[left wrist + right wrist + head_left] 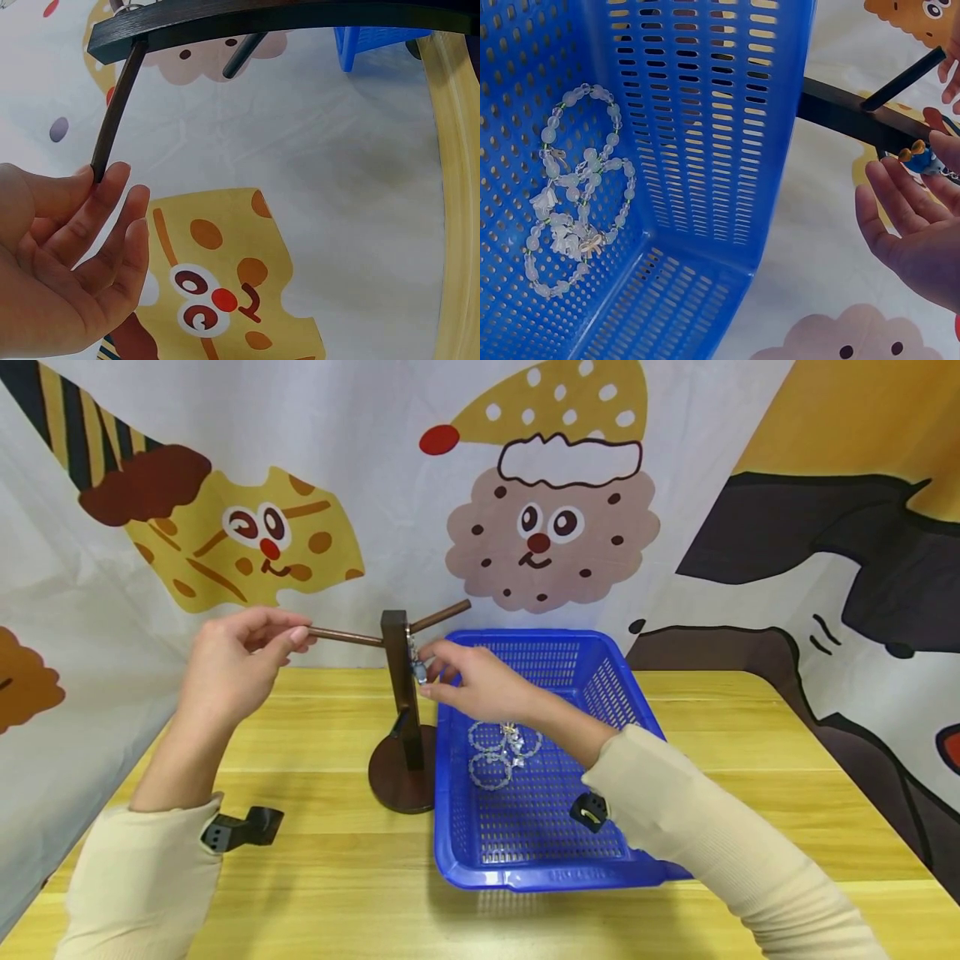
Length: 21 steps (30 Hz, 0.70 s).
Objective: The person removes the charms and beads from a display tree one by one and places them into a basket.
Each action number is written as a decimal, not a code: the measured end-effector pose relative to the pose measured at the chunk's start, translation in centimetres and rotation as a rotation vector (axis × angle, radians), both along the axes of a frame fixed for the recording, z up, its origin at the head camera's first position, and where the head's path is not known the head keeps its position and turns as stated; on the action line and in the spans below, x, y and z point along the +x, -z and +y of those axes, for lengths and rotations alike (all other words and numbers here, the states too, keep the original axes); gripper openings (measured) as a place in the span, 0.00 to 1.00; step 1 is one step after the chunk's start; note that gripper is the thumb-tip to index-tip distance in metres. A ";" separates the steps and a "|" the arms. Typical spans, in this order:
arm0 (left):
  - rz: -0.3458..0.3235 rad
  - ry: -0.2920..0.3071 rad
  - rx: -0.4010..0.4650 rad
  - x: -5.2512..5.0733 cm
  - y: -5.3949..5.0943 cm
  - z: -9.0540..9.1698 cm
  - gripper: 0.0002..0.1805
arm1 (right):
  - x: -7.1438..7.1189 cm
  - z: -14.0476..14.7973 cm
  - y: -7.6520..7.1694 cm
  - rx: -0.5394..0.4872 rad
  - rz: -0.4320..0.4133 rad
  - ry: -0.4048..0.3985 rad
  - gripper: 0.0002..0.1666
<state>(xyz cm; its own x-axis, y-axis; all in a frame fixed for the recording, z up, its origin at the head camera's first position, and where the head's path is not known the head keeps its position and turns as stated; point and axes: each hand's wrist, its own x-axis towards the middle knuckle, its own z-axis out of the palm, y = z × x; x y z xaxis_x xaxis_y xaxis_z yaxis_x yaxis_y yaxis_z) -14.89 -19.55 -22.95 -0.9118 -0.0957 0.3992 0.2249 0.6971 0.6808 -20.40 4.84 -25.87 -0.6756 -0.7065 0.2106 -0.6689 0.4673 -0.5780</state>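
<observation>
A dark wooden stand (408, 743) with a round base rises beside a blue basket, with thin pegs sticking out of its post. My left hand (236, 660) pinches the tip of the left peg (345, 636) between thumb and fingers, as the left wrist view also shows. At the post's right side, my right hand (480, 681) holds a small blue charm (420, 672) on a silvery chain or strand near the top. In the right wrist view, the charm (922, 160) has orange parts and sits between thumb and fingers, partly hidden.
The blue plastic basket (551, 878) stands right of the stand, close to its base. Several clear and white beaded bracelets (491, 771) lie inside it. Behind the wooden table (337, 877) hangs a cartoon-printed cloth (405, 527). A short lower peg (400, 722) juts from the post.
</observation>
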 end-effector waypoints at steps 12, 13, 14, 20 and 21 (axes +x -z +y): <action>-0.005 -0.002 -0.005 0.0 0.0 0.0 0.14 | 0.3 0.4 -0.1 -0.032 -0.003 -0.025 0.18; -0.005 -0.001 -0.005 0.0 0.0 0.0 0.14 | 0.3 0.4 -0.1 -0.036 -0.009 -0.026 0.18; -0.005 -0.001 -0.004 0.0 0.0 0.0 0.14 | 0.4 0.5 -0.1 -0.039 -0.013 -0.024 0.18; -0.003 -0.001 -0.004 0.1 0.0 0.0 0.14 | 0.6 1.0 -0.4 -0.044 -0.037 -0.012 0.19; -0.003 -0.001 -0.005 0.1 0.0 0.0 0.14 | 0.6 1.0 -0.4 -0.046 -0.037 -0.011 0.19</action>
